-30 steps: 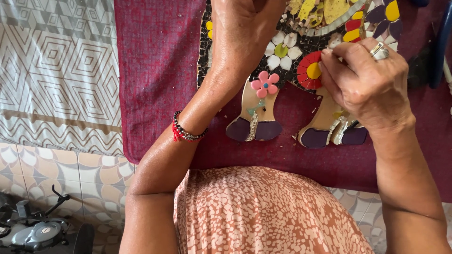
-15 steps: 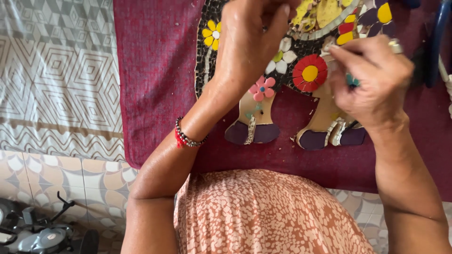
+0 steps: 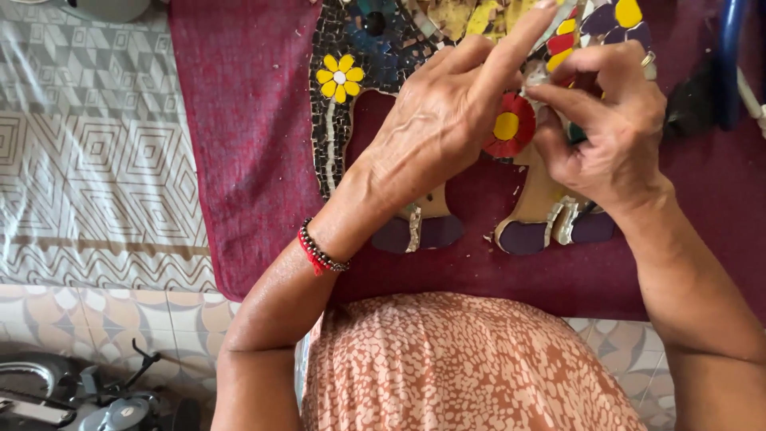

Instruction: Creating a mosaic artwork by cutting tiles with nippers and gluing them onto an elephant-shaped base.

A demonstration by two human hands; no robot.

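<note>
Head view. Tabletop: maroon cloth [image 3: 239, 144] over a grey patterned cover [image 3: 88, 160].

On the cloth: your mosaic panel [image 3: 335, 144], tiled with black ground, a yellow flower [image 3: 339, 77], a red flower [image 3: 511, 128] and purple feet [image 3: 523, 237]; the maroon middle looks unfilled.

Left hand [image 3: 435, 128]: forefinger out, holding nothing visible.

Right hand [image 3: 610, 128]: grip pinched shut on a small pale tile piece [image 3: 536, 78], just above the red flower.

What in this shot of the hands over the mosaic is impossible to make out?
Head view only:
- What the right hand pinches: hidden by its fingers.
- Mosaic middle: covered by the left hand.
- Mosaic top: cut by the frame edge.
- Blue object: cut off at the right, kind unclear.
</note>
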